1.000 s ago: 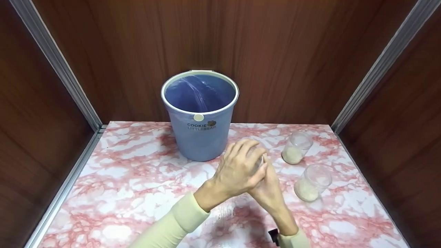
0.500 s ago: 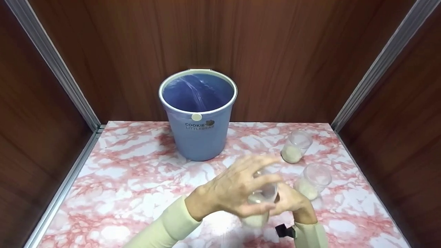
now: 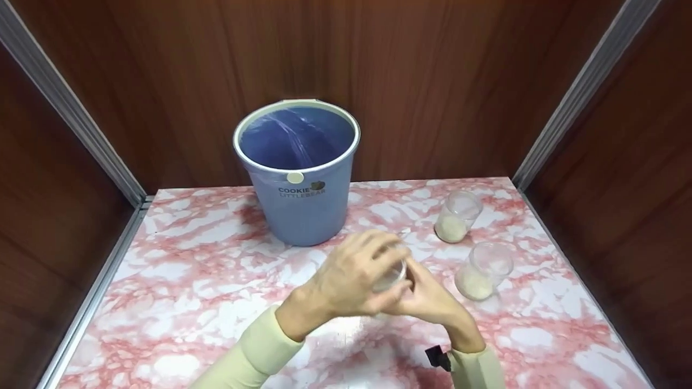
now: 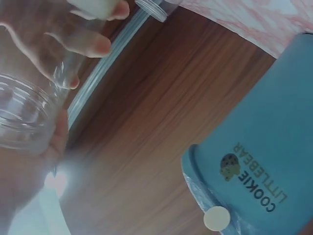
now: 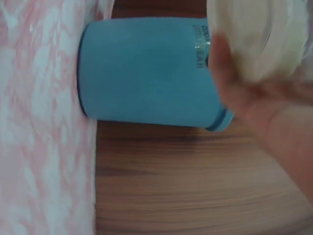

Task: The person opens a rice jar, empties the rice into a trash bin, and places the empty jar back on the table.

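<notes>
Both hands hold one clear plastic jar (image 3: 391,276) above the table, in front of the bin. My left hand (image 3: 350,273) wraps its fingers over the jar from the left, hiding much of it. From the right and behind, my right hand (image 3: 430,297) grips the same jar, partly covered by the left hand. The left wrist view shows the jar's clear ribbed end (image 4: 22,115) close to a palm. Pale cream contents (image 5: 254,34) fill the jar's other end in the right wrist view, with the right thumb against it.
A blue lined bin (image 3: 305,210) stands at the back, left of the hands. Two clear jars with pale contents stand on the right: a farther jar (image 3: 453,227) and a nearer jar (image 3: 477,282). Wood-grain panels (image 3: 432,81) enclose the marbled table (image 3: 178,302).
The hands swing the jar down and rightward, its pale contents showing, then back up and left. The head view also shifts slightly. Bin and standing jars keep their places.
</notes>
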`<state>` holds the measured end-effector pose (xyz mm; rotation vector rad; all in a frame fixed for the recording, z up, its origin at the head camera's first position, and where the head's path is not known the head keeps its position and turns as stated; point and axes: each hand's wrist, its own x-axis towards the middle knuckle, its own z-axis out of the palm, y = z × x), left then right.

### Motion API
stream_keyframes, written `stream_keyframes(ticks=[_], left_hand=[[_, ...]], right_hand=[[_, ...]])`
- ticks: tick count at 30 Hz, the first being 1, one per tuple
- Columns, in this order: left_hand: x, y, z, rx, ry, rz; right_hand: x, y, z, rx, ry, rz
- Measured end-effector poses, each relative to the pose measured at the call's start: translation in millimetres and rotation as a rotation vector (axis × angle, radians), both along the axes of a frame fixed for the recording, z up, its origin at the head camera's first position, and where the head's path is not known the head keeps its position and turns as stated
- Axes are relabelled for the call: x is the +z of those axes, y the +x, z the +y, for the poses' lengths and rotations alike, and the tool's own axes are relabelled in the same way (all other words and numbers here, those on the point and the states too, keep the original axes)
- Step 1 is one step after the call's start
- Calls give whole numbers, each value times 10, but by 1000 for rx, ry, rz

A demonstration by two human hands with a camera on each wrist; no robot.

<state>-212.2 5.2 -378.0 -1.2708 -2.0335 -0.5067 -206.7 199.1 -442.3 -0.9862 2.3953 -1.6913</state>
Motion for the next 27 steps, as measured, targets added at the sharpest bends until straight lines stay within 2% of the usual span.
stream_keyframes(ticks=[3, 8, 11, 13, 16, 19, 22, 25, 27], left_hand=[[21, -27, -38, 31, 75, -1], [55, -67, -167, 24, 212, 18], [3, -93, -285, 24, 277, 21], [-83, -96, -371, 41, 296, 17], [-274, -84, -492, 77, 288, -13], [-534, -77, -584, 136, 227, -70], [-890, -45, -633, 216, 121, -132], [-1270, 44, -677, 290, -8, -192], [-1482, 112, -706, 323, -87, -237]], right_hand=[[39, 16, -43, -88, 32, -6], [33, -11, 63, -150, 39, -33], [32, -66, 182, -185, 34, -65], [43, -120, 255, -197, 30, -73], [96, -215, 338, -220, 30, -74], [208, -318, 392, -241, 22, -91], [356, -412, 425, -272, 34, -78], [484, -490, 417, -280, 77, -30], [554, -533, 396, -266, 113, 5]])
